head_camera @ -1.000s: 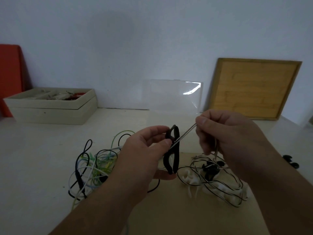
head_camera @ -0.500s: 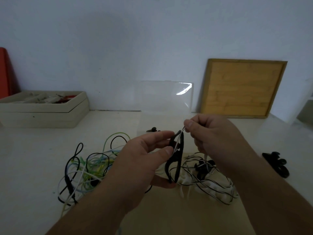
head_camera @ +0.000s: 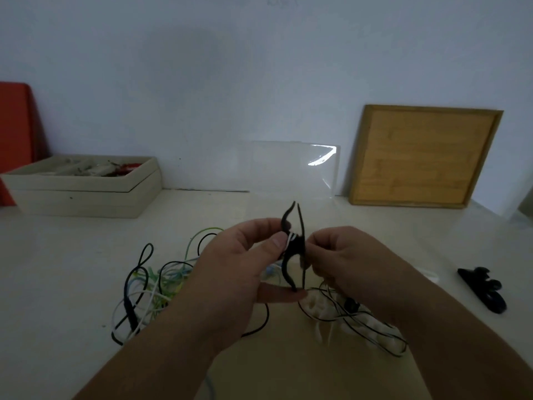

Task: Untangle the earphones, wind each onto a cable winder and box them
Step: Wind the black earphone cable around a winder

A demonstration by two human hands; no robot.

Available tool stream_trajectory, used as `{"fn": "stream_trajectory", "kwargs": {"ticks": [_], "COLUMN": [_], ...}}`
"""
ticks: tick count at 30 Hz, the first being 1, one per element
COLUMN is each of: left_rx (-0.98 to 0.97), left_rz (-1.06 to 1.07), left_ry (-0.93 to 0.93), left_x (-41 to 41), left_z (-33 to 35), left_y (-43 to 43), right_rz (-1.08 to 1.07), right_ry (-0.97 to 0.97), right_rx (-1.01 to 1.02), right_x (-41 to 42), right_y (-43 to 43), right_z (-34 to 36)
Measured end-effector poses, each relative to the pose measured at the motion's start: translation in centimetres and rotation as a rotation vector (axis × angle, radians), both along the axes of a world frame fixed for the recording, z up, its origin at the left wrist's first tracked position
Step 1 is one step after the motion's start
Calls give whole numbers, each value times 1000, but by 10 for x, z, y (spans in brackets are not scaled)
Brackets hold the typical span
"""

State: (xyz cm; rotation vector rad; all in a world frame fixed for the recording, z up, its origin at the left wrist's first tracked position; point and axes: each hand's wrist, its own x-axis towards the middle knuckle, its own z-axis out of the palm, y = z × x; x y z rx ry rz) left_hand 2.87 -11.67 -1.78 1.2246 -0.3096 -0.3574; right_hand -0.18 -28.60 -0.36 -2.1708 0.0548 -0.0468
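Two hands meet; left hand (head_camera: 230, 272) grips black cable winder (head_camera: 297, 246); right hand (head_camera: 346, 261) pinches earphone cable (head_camera: 290, 241) at it.

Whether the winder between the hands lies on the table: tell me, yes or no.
No: the left hand holds the cable winder raised above the table.

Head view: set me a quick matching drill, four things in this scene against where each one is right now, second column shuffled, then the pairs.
Things:
1. black cable winder
2. wooden board
3. beige box
4. coloured cable tangle

Places:
a. leaning on the wall, back right
b. on the table, back left
c. gripped in the left hand, with the right hand pinching the earphone cable at it
d. on the table, left of the hands

Pairs: 1-c, 2-a, 3-b, 4-d.
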Motion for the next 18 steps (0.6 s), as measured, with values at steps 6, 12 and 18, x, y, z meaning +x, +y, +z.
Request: {"fn": "stream_trajectory", "kwargs": {"ticks": [6, 12, 18], "left_rx": [-35, 79, 311], "left_rz": [156, 275, 334], "left_ry": [21, -29, -256], "left_x": [5, 10, 10], "left_z": [6, 7, 2], "left_y": [4, 9, 9], "right_rz": [198, 338, 347], "right_ry": [-12, 58, -56], "right_rx": [-154, -133, -77], "right_x": [-2, -7, -15], "right_y": [13, 15, 15], "right_z": [1, 6, 17]}}
